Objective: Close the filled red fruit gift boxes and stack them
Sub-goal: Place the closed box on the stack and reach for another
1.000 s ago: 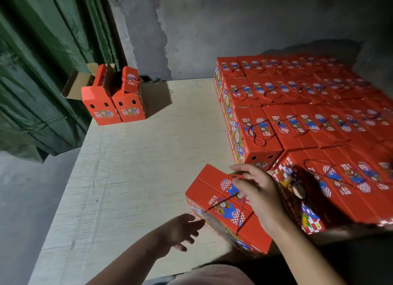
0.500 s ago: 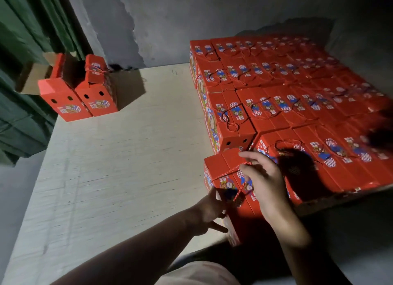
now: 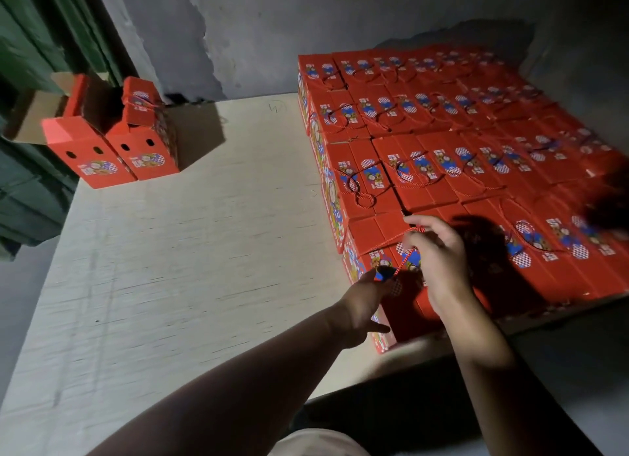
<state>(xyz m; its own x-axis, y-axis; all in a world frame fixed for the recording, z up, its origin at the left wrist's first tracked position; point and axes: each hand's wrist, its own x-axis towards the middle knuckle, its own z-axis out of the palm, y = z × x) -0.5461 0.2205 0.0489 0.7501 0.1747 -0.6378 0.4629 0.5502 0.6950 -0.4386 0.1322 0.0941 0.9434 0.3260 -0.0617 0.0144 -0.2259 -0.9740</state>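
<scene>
Red box under right hand, fingers pinching cord handle (twisted); left hand open, against side.

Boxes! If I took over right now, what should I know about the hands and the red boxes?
Right hand pinches the cord handle of the near box, which sits at the front left corner of the big block of closed boxes.
Left hand is open, steadying that box's side.
Done: many boxes closed and packed together.
Left: settle this box, then close the two open boxes at the far left of the table.
</scene>
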